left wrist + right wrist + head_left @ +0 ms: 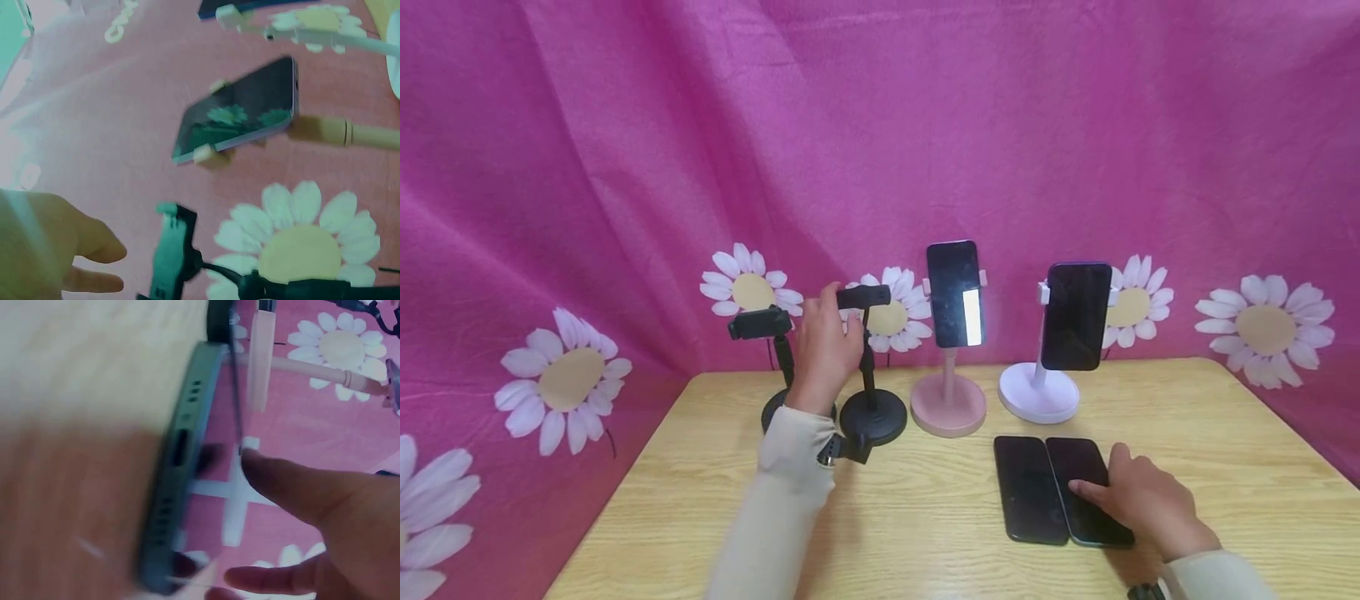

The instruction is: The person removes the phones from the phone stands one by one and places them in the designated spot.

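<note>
My left hand (826, 350) is raised beside the empty holder (865, 296) of a black phone stand, its fingers extended. In the left wrist view a gap shows between the fingers and this black holder (170, 253). Two dark smartphones lie flat side by side on the table, a left phone (1032, 492) and a right phone (1078, 462). My right hand (1153, 504) is over the right phone, thumb above its screen and the other fingers near its right edge. The right wrist view shows the bottom edge of this phone (175, 475) with its port, the fingers uncurled.
Another black stand (760, 323), its holder empty, is left of my left hand. A pink stand (947, 412) bears an upright phone (951, 283), and a white stand (1037, 396) bears another phone (1077, 317). The wooden table (910, 533) backs onto a pink flowered cloth (1000, 125).
</note>
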{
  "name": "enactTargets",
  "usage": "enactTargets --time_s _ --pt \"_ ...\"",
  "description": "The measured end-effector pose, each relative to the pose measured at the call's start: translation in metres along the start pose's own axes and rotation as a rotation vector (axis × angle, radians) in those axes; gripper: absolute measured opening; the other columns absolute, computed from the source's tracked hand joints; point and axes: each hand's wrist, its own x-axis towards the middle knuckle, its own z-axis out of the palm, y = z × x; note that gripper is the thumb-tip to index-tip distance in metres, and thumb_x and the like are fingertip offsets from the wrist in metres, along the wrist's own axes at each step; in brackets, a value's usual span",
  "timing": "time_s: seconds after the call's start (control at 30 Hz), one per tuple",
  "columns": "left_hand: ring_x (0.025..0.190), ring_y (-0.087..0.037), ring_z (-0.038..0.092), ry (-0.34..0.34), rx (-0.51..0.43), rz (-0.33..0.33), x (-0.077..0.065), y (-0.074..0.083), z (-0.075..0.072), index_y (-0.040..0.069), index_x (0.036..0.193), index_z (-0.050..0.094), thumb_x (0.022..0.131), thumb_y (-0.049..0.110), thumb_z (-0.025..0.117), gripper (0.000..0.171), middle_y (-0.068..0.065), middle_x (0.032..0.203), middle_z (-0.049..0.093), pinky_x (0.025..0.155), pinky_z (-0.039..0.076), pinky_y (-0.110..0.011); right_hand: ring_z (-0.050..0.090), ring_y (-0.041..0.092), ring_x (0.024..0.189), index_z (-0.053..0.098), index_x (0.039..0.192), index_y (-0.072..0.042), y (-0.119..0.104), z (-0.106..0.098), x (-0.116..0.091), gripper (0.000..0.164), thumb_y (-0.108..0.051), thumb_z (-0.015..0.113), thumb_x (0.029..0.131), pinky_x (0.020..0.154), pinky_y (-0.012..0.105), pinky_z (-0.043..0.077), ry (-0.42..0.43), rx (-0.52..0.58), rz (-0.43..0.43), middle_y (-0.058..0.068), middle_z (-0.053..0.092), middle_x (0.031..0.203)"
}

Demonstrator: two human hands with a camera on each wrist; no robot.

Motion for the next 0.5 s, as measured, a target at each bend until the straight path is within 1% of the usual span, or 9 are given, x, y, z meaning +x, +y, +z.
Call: enactTargets --time_s 0.07,0.13,0.23,0.33,0.4,0.43,0.5 --pt "0.102 -0.035 0.057 0.044 0.002 0.023 -0.009 0.006 -0.001 0.005 0.140 0.045 0.094 0.013 0.057 0.048 -0.022 0.125 0.050 0.087 0.048 -0.046 0.049 0.026 0.064 0.045 0.096 0.008 -0.008 -0.007 -0.002 0.074 -0.061 0.067 0.080 0.054 0.036 0.041 0.062 -0.001 -0.008 0.013 0.048 0.072" --pt "0.098 -0.032 0.057 0.085 -0.011 0.052 -0.018 0.011 -0.001 0.007 0.139 0.047 0.094 0.013 0.058 0.047 -0.020 0.125 0.050 0.085 0.049 -0.044 0.049 0.027 0.066 0.047 0.098 0.008 -0.020 -0.014 -0.004 0.069 -0.056 0.067 0.083 0.054 0.037 0.043 0.122 0.021 -0.027 0.015 0.049 0.074" --pt "0.094 -0.028 0.059 0.128 -0.085 0.118 -0.028 0.016 0.003 0.005 0.135 0.052 0.094 0.010 0.057 0.042 -0.018 0.120 0.053 0.081 0.051 -0.041 0.051 0.025 0.068 0.050 0.107 0.008 -0.042 -0.024 -0.008 0.063 -0.048 0.067 0.087 0.055 0.037 0.046 0.200 0.125 -0.115 0.015 0.056 0.080" --pt "0.091 -0.025 0.061 0.121 -0.191 0.177 -0.036 0.020 0.014 0.005 0.131 0.055 0.094 0.007 0.055 0.037 -0.016 0.113 0.058 0.077 0.052 -0.039 0.058 0.025 0.074 0.051 0.115 0.007 -0.066 -0.030 -0.009 0.056 -0.039 0.068 0.088 0.057 0.037 0.052 0.276 0.262 -0.244 0.019 0.063 0.091" --pt "0.094 -0.023 0.063 0.097 -0.262 0.200 -0.040 0.023 0.022 0.005 0.129 0.056 0.095 0.007 0.053 0.034 -0.014 0.110 0.061 0.079 0.054 -0.038 0.062 0.028 0.080 0.050 0.120 0.003 -0.080 -0.031 -0.008 0.053 -0.036 0.068 0.090 0.061 0.038 0.056 0.321 0.345 -0.329 0.020 0.064 0.099" --pt "0.093 -0.023 0.063 0.081 -0.285 0.197 -0.042 0.024 0.027 0.005 0.129 0.056 0.096 0.008 0.052 0.033 -0.013 0.109 0.062 0.079 0.054 -0.038 0.064 0.030 0.085 0.051 0.122 0.002 -0.087 -0.032 -0.007 0.052 -0.035 0.068 0.090 0.066 0.041 0.057 0.345 0.382 -0.367 0.021 0.063 0.105" --pt "0.095 -0.022 0.065 0.048 -0.337 0.185 -0.045 0.026 0.035 0.005 0.127 0.058 0.097 0.009 0.050 0.031 -0.012 0.107 0.065 0.081 0.054 -0.038 0.065 0.034 0.097 0.049 0.128 -0.001 -0.098 -0.031 -0.003 0.053 -0.035 0.066 0.091 0.076 0.045 0.057 0.371 0.463 -0.415 0.021 0.062 0.114"
